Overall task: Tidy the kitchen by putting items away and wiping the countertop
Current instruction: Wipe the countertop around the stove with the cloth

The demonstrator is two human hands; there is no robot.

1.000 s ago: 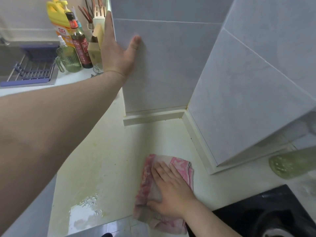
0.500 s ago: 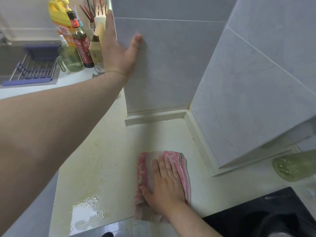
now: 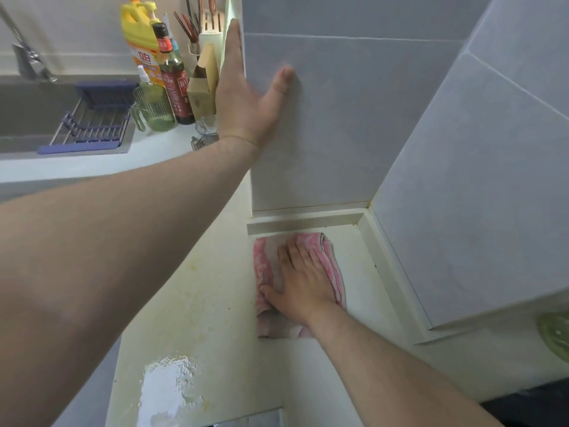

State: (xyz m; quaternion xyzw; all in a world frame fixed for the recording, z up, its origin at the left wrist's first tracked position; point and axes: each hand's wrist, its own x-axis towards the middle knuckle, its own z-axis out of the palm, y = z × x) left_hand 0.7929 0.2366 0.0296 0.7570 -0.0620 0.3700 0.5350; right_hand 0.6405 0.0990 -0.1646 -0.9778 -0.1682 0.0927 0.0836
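Note:
A folded pink cloth [image 3: 331,266] lies flat on the cream countertop [image 3: 197,303], close to the raised back ledge in the corner. My right hand [image 3: 300,280] presses flat on top of it, fingers spread and pointing toward the wall. My left hand [image 3: 246,97] is open and braced against the corner of the grey tiled wall [image 3: 323,127], palm on the tile edge, thumb out to the right. My left forearm crosses the view from the lower left.
A wet patch [image 3: 169,386] shines on the counter near its front edge. At the back left stand a yellow jug [image 3: 138,41], a dark sauce bottle [image 3: 175,78], a green glass pitcher [image 3: 154,109] and a knife block [image 3: 204,78], beside the sink [image 3: 30,118] with a blue rack [image 3: 92,124]. A green glass object [image 3: 554,337] is at the right edge.
My right hand has pushed the pink cloth away from me, from the front of the counter up to the back ledge. My left hand stays braced on the wall.

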